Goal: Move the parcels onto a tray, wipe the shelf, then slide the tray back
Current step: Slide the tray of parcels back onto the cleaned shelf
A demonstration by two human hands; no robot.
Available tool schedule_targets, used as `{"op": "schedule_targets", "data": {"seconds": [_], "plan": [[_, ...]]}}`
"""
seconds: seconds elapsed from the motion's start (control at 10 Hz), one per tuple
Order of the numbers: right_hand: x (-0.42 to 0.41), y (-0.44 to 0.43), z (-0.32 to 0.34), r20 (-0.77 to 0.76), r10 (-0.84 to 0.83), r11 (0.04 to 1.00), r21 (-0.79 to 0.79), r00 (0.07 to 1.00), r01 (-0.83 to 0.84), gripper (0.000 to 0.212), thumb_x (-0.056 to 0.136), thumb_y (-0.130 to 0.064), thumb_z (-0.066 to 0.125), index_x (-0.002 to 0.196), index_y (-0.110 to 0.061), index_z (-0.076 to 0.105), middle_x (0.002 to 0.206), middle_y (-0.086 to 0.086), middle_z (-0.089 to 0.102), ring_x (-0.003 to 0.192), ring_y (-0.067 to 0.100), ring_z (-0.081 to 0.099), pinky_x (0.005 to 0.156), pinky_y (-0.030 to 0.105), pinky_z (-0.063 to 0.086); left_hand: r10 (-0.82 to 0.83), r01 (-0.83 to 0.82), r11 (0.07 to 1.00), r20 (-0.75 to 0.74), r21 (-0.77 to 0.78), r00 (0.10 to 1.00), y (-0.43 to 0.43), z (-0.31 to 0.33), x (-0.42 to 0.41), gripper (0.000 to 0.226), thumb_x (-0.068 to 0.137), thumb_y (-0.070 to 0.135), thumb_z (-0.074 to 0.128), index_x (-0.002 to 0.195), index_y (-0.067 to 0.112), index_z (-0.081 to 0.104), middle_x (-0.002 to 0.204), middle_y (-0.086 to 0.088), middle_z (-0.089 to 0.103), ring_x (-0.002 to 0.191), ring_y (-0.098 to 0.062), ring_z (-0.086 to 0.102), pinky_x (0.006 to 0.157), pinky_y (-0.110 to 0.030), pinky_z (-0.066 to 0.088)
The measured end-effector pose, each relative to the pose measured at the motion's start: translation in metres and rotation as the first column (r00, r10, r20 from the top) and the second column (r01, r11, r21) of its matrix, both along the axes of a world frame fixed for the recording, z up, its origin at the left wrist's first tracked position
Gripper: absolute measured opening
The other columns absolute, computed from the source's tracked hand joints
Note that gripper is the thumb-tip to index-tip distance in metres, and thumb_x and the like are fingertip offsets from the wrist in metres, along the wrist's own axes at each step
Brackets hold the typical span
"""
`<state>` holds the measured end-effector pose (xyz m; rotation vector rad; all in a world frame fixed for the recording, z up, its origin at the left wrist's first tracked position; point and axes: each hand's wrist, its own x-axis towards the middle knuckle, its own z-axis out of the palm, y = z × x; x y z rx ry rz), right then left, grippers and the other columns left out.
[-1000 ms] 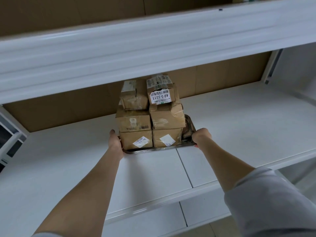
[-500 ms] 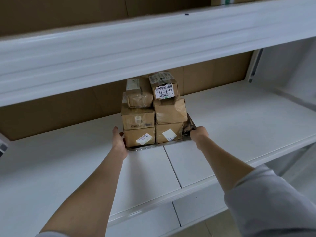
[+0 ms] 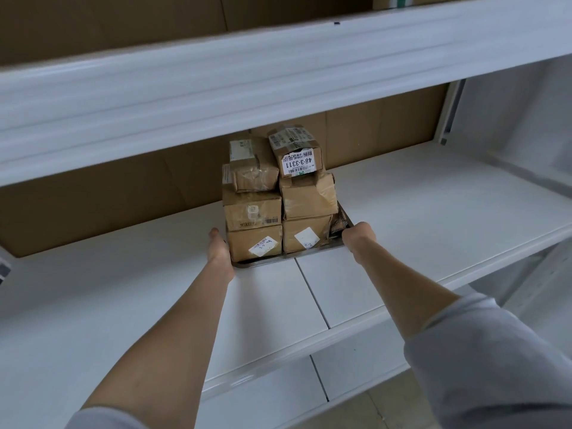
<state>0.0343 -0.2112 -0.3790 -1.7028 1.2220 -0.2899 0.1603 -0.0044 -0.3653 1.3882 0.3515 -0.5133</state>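
Several brown cardboard parcels (image 3: 278, 196) are stacked three high in two columns on a metal tray (image 3: 263, 263). The tray rests on the white shelf (image 3: 433, 212), its back end close to the brown cardboard back wall. My left hand (image 3: 218, 250) holds the tray's front left corner, with the fingers hidden behind the tray's side. My right hand (image 3: 359, 236) grips the front right corner, fingers curled over the rim. The top right parcel bears a white label reading 48-3-3311.
The white upper shelf (image 3: 278, 72) overhangs just above the stack. A brown cardboard back wall (image 3: 93, 212) closes the rear. A seam runs through the shelf board in front of the tray. A lower shelf (image 3: 263, 397) shows below, and a white upright (image 3: 448, 113) stands at the right.
Both arms have stretched forward and the tray with its parcels has slid a little deeper onto the shelf. My hands keep their hold on the front corners.
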Motion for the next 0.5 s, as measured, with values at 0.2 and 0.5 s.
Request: {"op": "schedule_targets", "data": {"seconds": [0.2,0.5], "plan": [[-0.001,0.002,-0.001,-0.018,0.015,1.000,0.000,1.000,-0.015,0.007,0.093,-0.008,0.046,0.094,-0.003,0.050,0.070,0.008,0.045,0.062,0.024,0.045,0.049,0.025,0.035,-0.049,0.049,0.999,0.004,0.018,0.999,0.002,0.001,0.001,0.058,0.098,0.053,0.027,0.130,0.010,0.048,0.130,-0.013,0.058,0.122,-0.029,0.054,0.111,-0.039,0.037],[-0.006,0.001,0.008,-0.025,-0.057,0.991,-0.123,0.998,0.053,0.026,0.085,-0.035,0.062,0.084,-0.009,0.057,0.084,0.008,0.060,0.079,0.030,0.060,0.071,0.034,0.052,0.088,-0.131,0.951,0.160,0.281,0.983,0.007,0.012,-0.005,0.045,0.101,0.028,0.032,0.135,0.003,0.044,0.137,-0.016,0.049,0.116,-0.030,0.051,0.079,-0.030,0.039]]}}
